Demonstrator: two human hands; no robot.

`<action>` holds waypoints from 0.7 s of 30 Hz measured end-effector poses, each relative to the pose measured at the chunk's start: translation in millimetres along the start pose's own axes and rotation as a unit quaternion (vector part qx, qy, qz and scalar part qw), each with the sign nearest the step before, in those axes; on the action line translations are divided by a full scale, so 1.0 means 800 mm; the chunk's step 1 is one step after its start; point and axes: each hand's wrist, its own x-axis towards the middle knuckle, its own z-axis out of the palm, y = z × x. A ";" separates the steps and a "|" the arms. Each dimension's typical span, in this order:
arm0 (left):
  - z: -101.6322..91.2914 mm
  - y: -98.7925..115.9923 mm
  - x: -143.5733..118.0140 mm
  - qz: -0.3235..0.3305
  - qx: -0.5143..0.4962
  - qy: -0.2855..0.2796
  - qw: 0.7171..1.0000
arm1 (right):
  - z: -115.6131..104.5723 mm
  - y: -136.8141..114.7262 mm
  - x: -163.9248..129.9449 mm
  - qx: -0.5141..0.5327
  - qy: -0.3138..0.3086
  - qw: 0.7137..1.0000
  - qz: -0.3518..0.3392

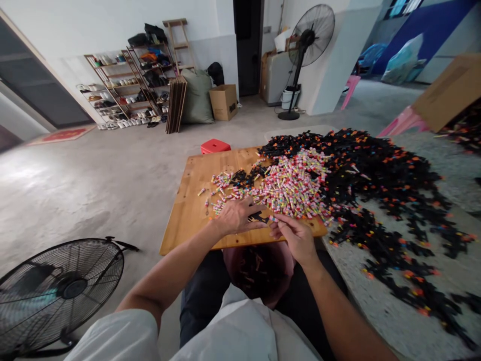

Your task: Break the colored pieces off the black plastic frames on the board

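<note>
Over the near edge of the wooden tabletop [178,215], my left hand [233,216] is closed on a small black toy gun [257,216]. My right hand [298,239] pinches a small tube with a pink and white label [273,219] at the gun's right end. Whether the two pieces touch, I cannot tell. Just beyond my hands lies a heap of similar labelled tubes [293,185]. A few black pieces [240,176] lie among the tubes on its left side. Below the table edge, between my legs, a dark reddish bucket [259,273] contains dark pieces.
A large heap of black toy guns with orange parts [376,165] spreads over the grey surface [376,296] at right. A red stool [215,146] stands behind the table. One floor fan [71,288] is at lower left, another fan [308,37] farther back.
</note>
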 end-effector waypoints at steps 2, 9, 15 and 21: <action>0.000 0.000 -0.001 0.008 -0.001 0.001 1.000 | -0.006 -0.002 -0.001 -0.048 -0.020 0.998 -0.029; 0.008 0.003 -0.004 0.018 0.007 0.004 1.000 | -0.015 0.002 -0.003 -0.045 -0.031 0.998 -0.010; 0.000 0.011 0.002 0.020 -0.012 -0.012 1.000 | -0.014 0.015 0.000 0.136 0.002 0.985 0.109; -0.002 0.015 0.005 0.019 -0.028 -0.020 0.999 | -0.003 0.021 0.001 0.205 0.025 0.970 0.127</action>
